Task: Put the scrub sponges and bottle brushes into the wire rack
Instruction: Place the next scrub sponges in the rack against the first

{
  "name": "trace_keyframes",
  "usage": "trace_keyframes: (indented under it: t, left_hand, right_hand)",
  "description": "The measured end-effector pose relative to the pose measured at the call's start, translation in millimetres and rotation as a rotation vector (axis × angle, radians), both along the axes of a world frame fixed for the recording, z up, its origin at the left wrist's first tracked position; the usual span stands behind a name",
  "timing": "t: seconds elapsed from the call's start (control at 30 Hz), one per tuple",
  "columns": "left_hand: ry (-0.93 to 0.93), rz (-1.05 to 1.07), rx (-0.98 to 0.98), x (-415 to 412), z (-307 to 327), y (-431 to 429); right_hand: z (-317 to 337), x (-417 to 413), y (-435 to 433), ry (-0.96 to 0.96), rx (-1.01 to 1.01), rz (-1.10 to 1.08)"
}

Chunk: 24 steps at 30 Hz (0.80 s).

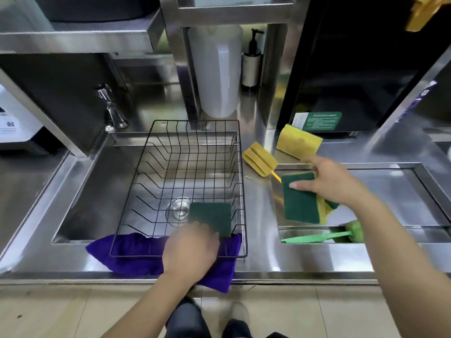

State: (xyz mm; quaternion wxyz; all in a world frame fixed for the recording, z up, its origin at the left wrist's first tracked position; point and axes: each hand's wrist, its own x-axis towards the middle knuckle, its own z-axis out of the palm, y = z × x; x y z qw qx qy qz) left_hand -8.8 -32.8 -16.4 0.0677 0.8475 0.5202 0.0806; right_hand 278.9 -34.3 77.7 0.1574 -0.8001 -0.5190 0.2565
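A black wire rack [151, 152] rests over the sink. My left hand [192, 247] holds a green scrub sponge [211, 217] at the rack's near right corner, inside the wires. My right hand [334, 179] grips another green-and-yellow sponge [301, 203] to the right of the rack, above the steel lid, with one more sponge partly hidden under it. A yellow sponge [299, 141] and a yellow bottle brush [260, 158] lie on the counter behind. A green bottle brush [322, 236] lies at the lid's near edge, below my right wrist.
A purple cloth [131, 250] lies under the rack's near edge. A tap [112, 111] stands at the back left of the sink [80, 191]. A white jug [216, 69] and a pump bottle [252, 62] stand behind the rack. A dark appliance is at the back right.
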Motion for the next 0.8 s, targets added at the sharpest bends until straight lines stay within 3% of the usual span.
trace_keyframes:
  t: [0.07,0.2,0.43,0.6,0.8]
  left_hand:
    - [0.009,0.026,-0.026,0,2,-1]
    - [0.067,0.050,-0.047,1,9,-2]
    - [0.091,0.045,-0.095,0,11,-3]
    - [0.127,0.036,-0.129,-3,14,-2]
    - [0.112,0.024,-0.134,-4,12,-2]
  right_hand:
    - [17,-7,5,0.142,0.157,-0.053]
    - [26,-35,21,0.614,0.323,-0.170]
    - [-14,-90,55,0.859,0.298,-0.381]
    - [-36,-119,76,0.723,0.184,-0.218]
    - [-39,-140,98,0.270,0.077,0.050]
